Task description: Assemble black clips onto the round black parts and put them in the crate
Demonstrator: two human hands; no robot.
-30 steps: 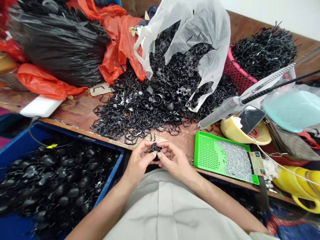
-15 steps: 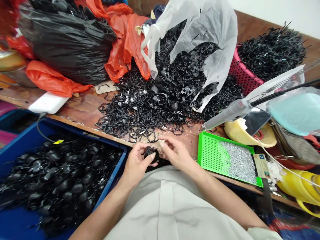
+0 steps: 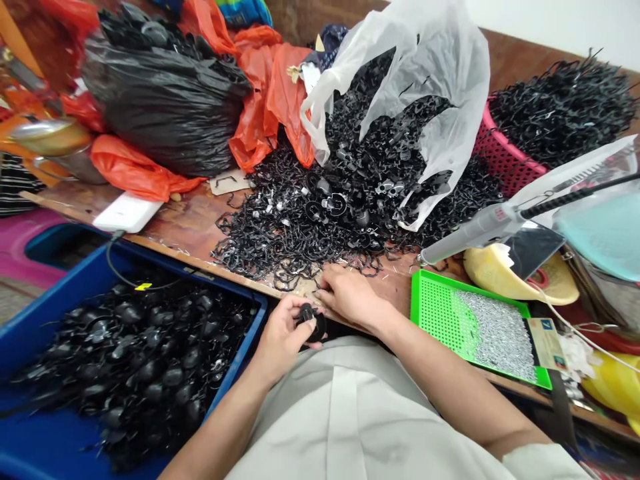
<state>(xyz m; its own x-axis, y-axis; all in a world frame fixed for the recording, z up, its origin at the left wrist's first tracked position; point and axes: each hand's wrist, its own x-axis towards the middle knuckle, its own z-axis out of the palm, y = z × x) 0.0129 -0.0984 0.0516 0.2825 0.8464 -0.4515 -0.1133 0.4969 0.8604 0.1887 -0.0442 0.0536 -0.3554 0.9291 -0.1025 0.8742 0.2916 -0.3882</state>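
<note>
My left hand [image 3: 283, 340] grips a round black plastic part [image 3: 311, 323] between thumb and fingers, just off the table's front edge. To its right, my right hand [image 3: 350, 295] is at the wooden table [image 3: 193, 230], fingers curled down at the near edge of a heap of black parts [image 3: 285, 230]. Whatever its fingertips touch or hold is too small to make out. A grey electric screwdriver [image 3: 460, 237] hangs to the right of the hands, above a green tray [image 3: 419, 320] with small silvery pieces in its right half.
A blue bin [image 3: 250, 353] of black parts stands at left below the table. Behind are a black bag [image 3: 165, 107], orange bags, a white plastic bag [image 3: 465, 73] and a pink basket [image 3: 510, 157]. A yellow hat-like item [image 3: 550, 287] and a white power bank [image 3: 127, 212] lie on the table.
My right hand has moved from beside the black part onto the table at the heap's edge, its fingers curled down. My left hand still holds the part. The whole view has shifted.
</note>
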